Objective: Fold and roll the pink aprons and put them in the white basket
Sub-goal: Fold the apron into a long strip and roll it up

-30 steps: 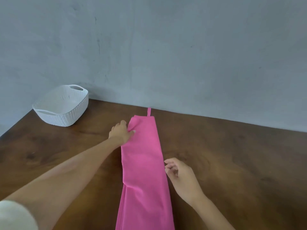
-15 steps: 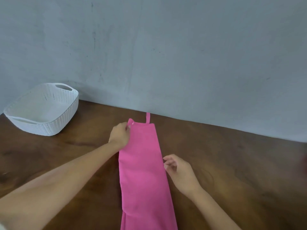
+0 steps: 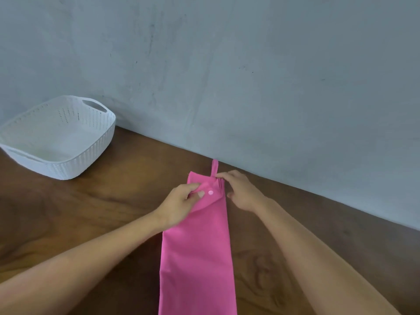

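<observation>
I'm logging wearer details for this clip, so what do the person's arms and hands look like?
The left forearm and right forearm are bare to the frame edge; no sleeve shows. The left hand and right hand wear no gloves, and no ring, watch or bracelet is visible.

Brown wooden table (image 3: 329, 258) fills the near half of the view, left to right. Glossy finish with dark swirling grain. Knot-like grain pattern (image 3: 261, 269) at near centre-right, and a darker streaky patch (image 3: 45, 201) on the left side. The table's far edge sits against the wall, and the join runs at a slant, farther on the left and nearer on the right.

Grey-blue painted wall (image 3: 272, 76) fills the far half. The surface is matte and uneven. Dark smudge streak (image 3: 151, 37) at upper centre-left, a few small specks (image 3: 252, 71) to the right of centre, and a faint slanted crease line (image 3: 202, 98) running down towards the table. The paint looks lighter low on the right.
</observation>
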Tool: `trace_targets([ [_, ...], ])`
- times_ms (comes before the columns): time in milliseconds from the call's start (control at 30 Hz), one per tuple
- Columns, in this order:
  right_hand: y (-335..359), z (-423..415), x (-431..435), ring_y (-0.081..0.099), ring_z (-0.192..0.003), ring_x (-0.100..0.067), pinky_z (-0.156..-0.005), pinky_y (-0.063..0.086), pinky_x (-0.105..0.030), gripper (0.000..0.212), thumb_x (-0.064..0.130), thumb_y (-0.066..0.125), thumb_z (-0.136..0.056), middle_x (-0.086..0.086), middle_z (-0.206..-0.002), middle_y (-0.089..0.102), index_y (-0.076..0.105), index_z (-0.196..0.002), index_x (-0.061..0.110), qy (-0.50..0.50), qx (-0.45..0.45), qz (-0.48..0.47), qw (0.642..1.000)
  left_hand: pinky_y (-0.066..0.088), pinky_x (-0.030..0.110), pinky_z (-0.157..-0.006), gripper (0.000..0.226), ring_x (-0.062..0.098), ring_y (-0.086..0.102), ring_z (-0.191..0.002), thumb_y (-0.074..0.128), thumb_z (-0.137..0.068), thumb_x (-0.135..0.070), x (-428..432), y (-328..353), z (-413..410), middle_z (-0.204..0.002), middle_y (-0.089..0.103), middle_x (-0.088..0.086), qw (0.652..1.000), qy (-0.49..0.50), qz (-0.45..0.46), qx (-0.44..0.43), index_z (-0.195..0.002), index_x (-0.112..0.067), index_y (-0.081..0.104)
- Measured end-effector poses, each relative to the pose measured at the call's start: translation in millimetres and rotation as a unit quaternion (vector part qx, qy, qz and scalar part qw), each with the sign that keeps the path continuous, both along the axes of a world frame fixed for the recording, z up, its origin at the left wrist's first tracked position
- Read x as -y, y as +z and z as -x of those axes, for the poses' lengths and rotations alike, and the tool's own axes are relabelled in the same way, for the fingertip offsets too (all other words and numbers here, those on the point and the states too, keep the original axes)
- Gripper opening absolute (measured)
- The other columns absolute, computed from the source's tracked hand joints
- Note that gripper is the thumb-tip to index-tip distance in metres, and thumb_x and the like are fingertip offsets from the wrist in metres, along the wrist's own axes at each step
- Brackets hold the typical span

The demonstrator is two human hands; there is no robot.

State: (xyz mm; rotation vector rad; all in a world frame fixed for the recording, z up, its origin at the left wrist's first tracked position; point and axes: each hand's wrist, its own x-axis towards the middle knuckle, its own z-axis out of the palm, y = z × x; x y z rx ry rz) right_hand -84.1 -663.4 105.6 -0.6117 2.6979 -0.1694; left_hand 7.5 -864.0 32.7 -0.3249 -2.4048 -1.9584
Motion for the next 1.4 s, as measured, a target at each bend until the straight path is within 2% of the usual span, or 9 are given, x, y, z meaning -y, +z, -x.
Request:
trace_targets([
  [233, -6.1, 35.0, 6.8, 0.042, -0.123, -0.021, -0.100, 0.045, -0.042, 0.044, -0.003, 0.046, -0.092, 0.001, -0.131, 0.049, 0.062, -0.121, 0.026, 0.051, -0.005, -0.068, 0.996, 0.046, 0.038, -0.071, 0.036, 0.025, 0.059, -0.078, 0.058, -0.102, -0.037, 26.4, -6.1, 14.6, -0.092, 0.068, 0.022, 0.988, -0.085, -0.088, 0.099, -0.108, -0.002, 0.065],
  [300, -4.4, 35.9, 0.2, 0.052, -0.110, -0.023, -0.093, 0.048, -0.045, 0.036, 0.001, 0.044, -0.095, -0.002, -0.117, 0.055, 0.062, -0.114, 0.026, 0.052, -0.004, -0.064, 0.997, 0.050, 0.034, -0.072, 0.028, 0.021, 0.063, -0.077, 0.057, -0.104, -0.030, 31.2, -8.3, 20.2, -0.092, 0.072, 0.014, 0.991, -0.057, -0.076, 0.091, -0.104, -0.004, 0.067],
  [367, -2.6, 33.0, -10.4, 0.058, -0.097, -0.023, -0.087, 0.051, -0.048, 0.032, 0.003, 0.043, -0.097, -0.001, -0.108, 0.060, 0.060, -0.106, 0.029, 0.049, -0.009, -0.039, 0.998, 0.046, 0.034, -0.072, 0.043, 0.016, 0.055, -0.070, 0.059, -0.099, -0.041, 32.9, -9.2, 29.0, -0.078, 0.061, 0.005, 0.998, -0.007, -0.008, 0.054, -0.087, 0.000, 0.060],
  [467, 3.5, 23.8, -25.3, 0.062, -0.095, -0.018, -0.085, 0.052, -0.048, 0.026, 0.009, 0.046, -0.100, 0.004, -0.107, 0.065, 0.061, -0.105, 0.029, 0.051, -0.016, 0.006, 0.999, 0.046, 0.030, -0.076, 0.052, 0.031, 0.054, -0.077, 0.065, -0.097, -0.041, 36.2, -9.3, 44.5, -0.080, 0.055, 0.019, 0.998, 0.021, 0.050, 0.022, -0.075, 0.003, 0.049],
  [567, 15.5, 10.6, -34.4, 0.062, -0.101, -0.015, -0.089, 0.052, -0.043, 0.027, 0.011, 0.046, -0.103, 0.006, -0.112, 0.066, 0.062, -0.109, 0.031, 0.044, -0.025, 0.036, 0.998, 0.051, 0.040, -0.079, 0.058, 0.034, 0.057, -0.078, 0.068, -0.094, -0.049, 36.9, -5.5, 57.1, -0.088, 0.057, 0.024, 0.997, -0.034, 0.033, 0.059, -0.081, 0.006, 0.053],
  [667, 29.1, -3.7, -38.9, 0.059, -0.106, -0.013, -0.092, 0.048, -0.038, 0.029, 0.009, 0.044, -0.104, 0.006, -0.116, 0.064, 0.064, -0.116, 0.027, 0.046, -0.028, 0.048, 0.997, 0.039, 0.037, -0.074, 0.072, 0.023, 0.043, -0.074, 0.071, -0.087, -0.062, 31.2, 2.6, 61.5, -0.080, 0.045, 0.014, 0.994, -0.066, 0.027, 0.080, -0.085, 0.006, 0.049],
  [867, 58.4, -33.0, -45.0, 0.057, -0.104, -0.011, -0.093, 0.048, -0.035, 0.024, 0.013, 0.048, -0.103, 0.007, -0.113, 0.060, 0.066, -0.113, 0.025, 0.040, -0.045, 0.058, 0.996, 0.053, 0.045, -0.077, 0.033, 0.039, 0.063, -0.084, 0.074, -0.092, -0.039, 14.4, 43.8, 51.4, -0.089, 0.067, 0.015, 0.998, -0.054, -0.005, 0.008, -0.086, -0.007, 0.069],
  [1167, 64.1, -93.9, -60.2, 0.058, -0.105, -0.017, -0.081, 0.045, -0.037, 0.015, 0.029, 0.059, -0.099, 0.009, -0.111, 0.060, 0.065, -0.112, 0.030, 0.010, -0.191, -0.035, 0.981, 0.058, 0.046, -0.088, 0.024, 0.028, 0.074, -0.089, 0.078, -0.089, -0.026, 15.7, 70.4, 4.1, -0.091, 0.077, 0.008, 0.999, -0.034, -0.030, 0.001, -0.090, -0.002, 0.076],
  [1400, 20.4, -147.2, -55.0, 0.061, -0.096, -0.018, -0.081, 0.044, -0.037, 0.017, 0.031, 0.062, -0.098, 0.006, -0.105, 0.064, 0.073, -0.108, 0.023, -0.029, -0.207, 0.027, 0.978, 0.056, 0.044, -0.062, 0.017, 0.034, 0.070, -0.071, 0.084, -0.083, -0.031, 18.3, 51.4, -40.4, -0.081, 0.077, 0.002, 0.999, -0.040, 0.014, 0.026, -0.080, -0.015, 0.079],
])
